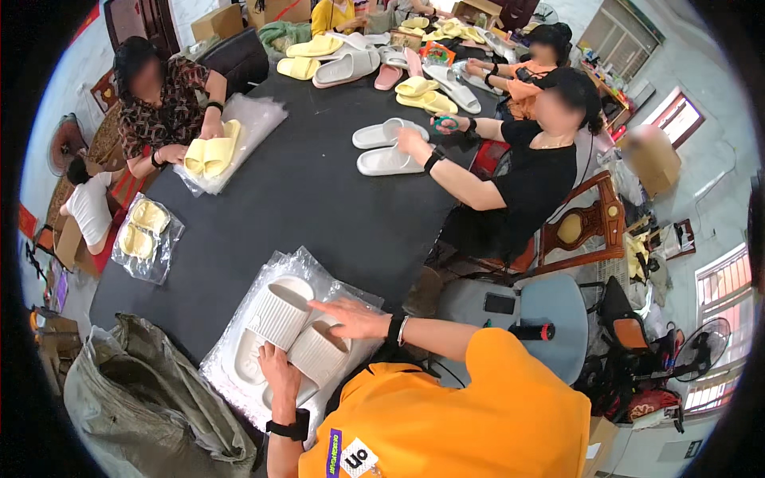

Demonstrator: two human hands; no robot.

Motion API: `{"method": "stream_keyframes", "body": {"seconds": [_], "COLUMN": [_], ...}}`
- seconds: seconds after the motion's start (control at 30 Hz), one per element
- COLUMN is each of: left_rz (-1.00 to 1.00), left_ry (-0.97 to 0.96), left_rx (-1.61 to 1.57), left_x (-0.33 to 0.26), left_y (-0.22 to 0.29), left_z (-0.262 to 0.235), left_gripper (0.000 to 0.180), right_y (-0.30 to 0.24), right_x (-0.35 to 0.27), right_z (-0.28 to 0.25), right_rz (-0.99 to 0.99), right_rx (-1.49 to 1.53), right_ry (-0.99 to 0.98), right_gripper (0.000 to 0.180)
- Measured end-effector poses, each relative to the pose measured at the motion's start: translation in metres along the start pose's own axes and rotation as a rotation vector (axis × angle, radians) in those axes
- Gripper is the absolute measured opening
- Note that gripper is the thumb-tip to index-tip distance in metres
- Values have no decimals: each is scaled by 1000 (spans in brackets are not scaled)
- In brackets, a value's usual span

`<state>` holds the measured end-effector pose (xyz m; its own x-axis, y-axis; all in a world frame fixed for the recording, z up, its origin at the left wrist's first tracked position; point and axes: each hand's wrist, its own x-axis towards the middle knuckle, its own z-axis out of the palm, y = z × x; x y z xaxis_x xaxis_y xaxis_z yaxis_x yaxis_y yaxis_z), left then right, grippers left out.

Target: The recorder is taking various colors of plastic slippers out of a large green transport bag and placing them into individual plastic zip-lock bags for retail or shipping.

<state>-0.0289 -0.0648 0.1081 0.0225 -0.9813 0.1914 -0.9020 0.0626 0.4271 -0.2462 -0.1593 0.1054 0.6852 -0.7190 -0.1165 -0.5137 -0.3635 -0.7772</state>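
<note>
A pair of off-white slide sandals with ribbed straps lies side by side on a stack of clear plastic bags (227,358) at the near edge of the table. My left hand (280,376) grips the near side of the pair, its fingertips at the strap edges where the two slides meet. My right hand (357,320) is over the far end of the right slide (317,355), index finger stretched toward the left slide (279,313). The fingers of my right hand are apart, some resting at the right slide's opening. Part of the right slide is hidden under my hands.
Bagged yellow slides (145,229) lie at the table's left edge. Across from me a person handles yellow slides (213,153) on plastic bags; another, at right, handles white slides (389,162). A grey-green sack (143,398) stands at near left, a grey chair (551,315) at right.
</note>
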Motion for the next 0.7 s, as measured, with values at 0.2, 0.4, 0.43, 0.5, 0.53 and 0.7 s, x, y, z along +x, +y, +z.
{"method": "stream_keyframes", "body": {"seconds": [0.2, 0.4, 0.43, 0.5, 0.53, 0.7], "left_rz": [92, -160, -218, -355, -329, -252], "left_ry": [17, 151, 77, -137, -175, -220], "left_rx": [-66, -82, -49, 32, 90, 165], "left_x": [3, -34, -47, -77, -84, -90], "left_y": [3, -6, -12, -27, -29, -31], "left_z": [4, 11, 19, 41, 48, 63], "left_gripper": [17, 56, 57, 64, 65, 65], "right_y": [-5, 49, 51, 69, 72, 141], "right_x": [11, 25, 29, 41, 50, 86], "right_z": [-1, -42, -56, -85, -99, -145], "right_rz": [4, 84, 66, 91, 135, 354], "right_rx": [400, 559, 617, 685, 756, 552], "right_ry": [-37, 218, 289, 370, 435, 663], "right_gripper": [30, 34, 34, 33, 35, 82]}}
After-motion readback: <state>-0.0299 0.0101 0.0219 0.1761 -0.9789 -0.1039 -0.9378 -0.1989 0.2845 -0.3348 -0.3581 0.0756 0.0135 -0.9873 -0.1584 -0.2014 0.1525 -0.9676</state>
